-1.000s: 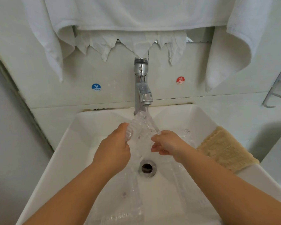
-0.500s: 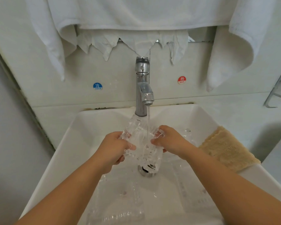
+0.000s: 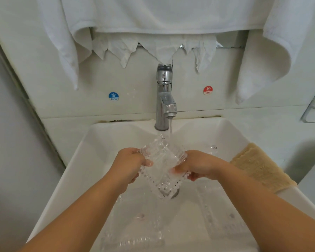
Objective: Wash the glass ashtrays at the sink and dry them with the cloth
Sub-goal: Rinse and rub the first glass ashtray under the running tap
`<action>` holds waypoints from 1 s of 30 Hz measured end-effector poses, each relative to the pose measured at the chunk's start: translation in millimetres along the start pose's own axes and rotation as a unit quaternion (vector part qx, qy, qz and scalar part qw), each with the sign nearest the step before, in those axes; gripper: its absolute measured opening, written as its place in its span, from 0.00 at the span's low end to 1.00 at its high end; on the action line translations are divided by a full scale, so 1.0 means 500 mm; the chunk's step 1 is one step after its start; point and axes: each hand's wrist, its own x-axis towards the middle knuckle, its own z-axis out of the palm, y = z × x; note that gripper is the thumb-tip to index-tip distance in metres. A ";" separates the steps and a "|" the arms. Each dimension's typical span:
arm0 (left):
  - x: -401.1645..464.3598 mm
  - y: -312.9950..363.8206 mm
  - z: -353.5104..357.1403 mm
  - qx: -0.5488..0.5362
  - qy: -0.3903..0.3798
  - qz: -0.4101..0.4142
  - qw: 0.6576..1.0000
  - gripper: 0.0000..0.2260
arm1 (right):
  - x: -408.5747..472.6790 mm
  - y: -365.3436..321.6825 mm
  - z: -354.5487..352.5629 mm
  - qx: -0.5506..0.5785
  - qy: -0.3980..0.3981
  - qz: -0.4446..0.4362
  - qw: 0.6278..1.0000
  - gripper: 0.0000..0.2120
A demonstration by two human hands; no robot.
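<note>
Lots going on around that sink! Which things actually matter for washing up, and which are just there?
In use:
left hand and right hand, both gripping the glass ashtray
running tap
sink
more ashtrays in the basin
tan cloth on the rim

Just there:
white towels
cold sticker
hot sticker

Two round stickers sit on the wall behind the sink, both above and beyond the hands. The blue sticker [image 3: 113, 96], up and to the left of the left hand [image 3: 130, 165], reads "COLD" under a Chinese character. The red sticker [image 3: 207, 90], up from the right hand [image 3: 198, 165], reads "HOT" under another character.
</note>
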 end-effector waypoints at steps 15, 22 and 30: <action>-0.009 -0.005 0.013 -0.099 0.019 -0.052 0.994 0.08 | -0.006 -0.014 0.014 0.114 0.029 0.035 0.992 0.04; -0.039 -0.010 0.041 -0.064 -0.113 -0.067 0.989 0.07 | -0.003 -0.017 0.024 0.062 0.126 0.052 0.989 0.13; -0.047 -0.003 0.037 -0.114 -0.147 -0.099 0.978 0.07 | 0.003 -0.011 0.020 0.028 0.108 0.056 0.992 0.10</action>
